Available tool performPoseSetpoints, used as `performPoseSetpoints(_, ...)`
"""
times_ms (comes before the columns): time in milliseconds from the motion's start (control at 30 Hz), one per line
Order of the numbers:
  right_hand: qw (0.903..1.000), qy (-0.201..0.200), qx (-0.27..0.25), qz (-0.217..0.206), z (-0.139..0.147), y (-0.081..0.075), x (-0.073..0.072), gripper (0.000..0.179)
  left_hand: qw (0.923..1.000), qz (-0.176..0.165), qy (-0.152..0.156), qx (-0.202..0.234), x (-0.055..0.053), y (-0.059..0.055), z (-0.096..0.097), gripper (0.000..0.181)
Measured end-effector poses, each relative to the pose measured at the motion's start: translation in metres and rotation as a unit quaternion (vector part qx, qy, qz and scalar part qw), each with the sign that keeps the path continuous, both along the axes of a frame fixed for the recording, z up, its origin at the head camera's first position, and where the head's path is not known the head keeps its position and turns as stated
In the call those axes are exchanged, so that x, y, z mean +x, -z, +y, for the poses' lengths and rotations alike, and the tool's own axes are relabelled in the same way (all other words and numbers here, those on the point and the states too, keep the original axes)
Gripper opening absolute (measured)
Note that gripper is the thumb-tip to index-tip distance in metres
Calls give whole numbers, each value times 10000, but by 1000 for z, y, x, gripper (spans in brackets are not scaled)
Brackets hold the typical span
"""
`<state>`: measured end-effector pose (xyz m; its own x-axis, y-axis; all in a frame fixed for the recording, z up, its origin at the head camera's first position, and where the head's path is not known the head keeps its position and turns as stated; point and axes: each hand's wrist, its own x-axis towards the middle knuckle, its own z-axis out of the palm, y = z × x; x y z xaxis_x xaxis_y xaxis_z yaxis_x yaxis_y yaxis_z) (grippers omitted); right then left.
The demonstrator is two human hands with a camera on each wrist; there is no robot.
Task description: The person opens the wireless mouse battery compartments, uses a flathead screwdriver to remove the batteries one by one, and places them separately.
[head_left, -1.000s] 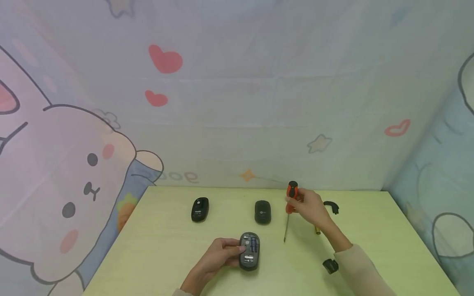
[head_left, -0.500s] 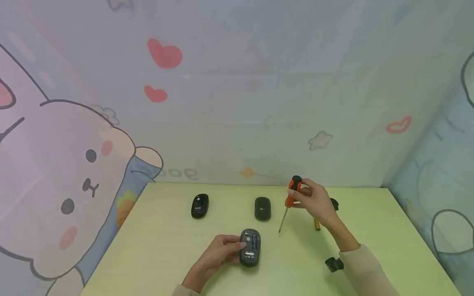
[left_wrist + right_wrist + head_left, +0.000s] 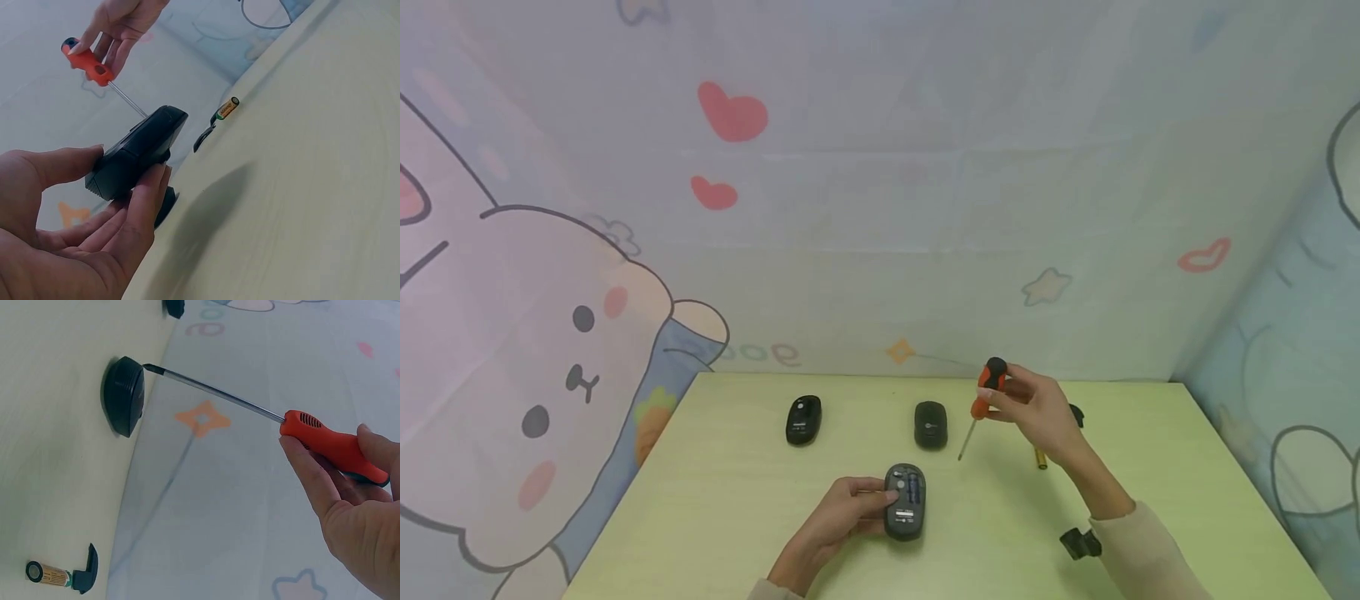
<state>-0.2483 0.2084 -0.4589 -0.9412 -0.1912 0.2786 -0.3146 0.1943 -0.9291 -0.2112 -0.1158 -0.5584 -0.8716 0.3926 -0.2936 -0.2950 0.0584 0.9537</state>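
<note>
In the head view my left hand [image 3: 850,510] pinches a dark computer mouse [image 3: 906,523] between thumb and fingers, its underside facing up. The battery compartment [image 3: 913,487] lies uncovered with blue batteries inside. In the left wrist view the mouse [image 3: 134,159] is lifted, with its shadow on the table. My right hand [image 3: 1037,414] grips a screwdriver [image 3: 992,377] by its red and black handle. The metal shaft [image 3: 219,394] slants down to the left, and the tip is in the air, up and right of the held mouse in the head view.
Two more mice stand toward the back: a glossy black mouse [image 3: 803,420] at left and a dark mouse [image 3: 931,425] in the middle. A gold battery [image 3: 1041,458] and a curved black piece [image 3: 90,569] lie at right. Nearer sits a small black part [image 3: 1081,544] beside the sleeve.
The screwdriver has tilted, its tip swinging left and up toward the middle mouse. My right hand has shifted slightly right. My left hand keeps the mouse in nearly the same place.
</note>
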Motion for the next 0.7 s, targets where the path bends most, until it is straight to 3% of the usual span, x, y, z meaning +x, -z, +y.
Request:
performPoseSetpoints(433, 9982, -151, -223, 542, -14, -15, 27, 30, 9999, -128, -97, -50, 1, -4, 3, 49)
performPoseSetpoints(700, 9949, 44, -3, 1007, -19, -20, 39, 31, 9998, -88, 15, 190, -1, -4, 6, 51)
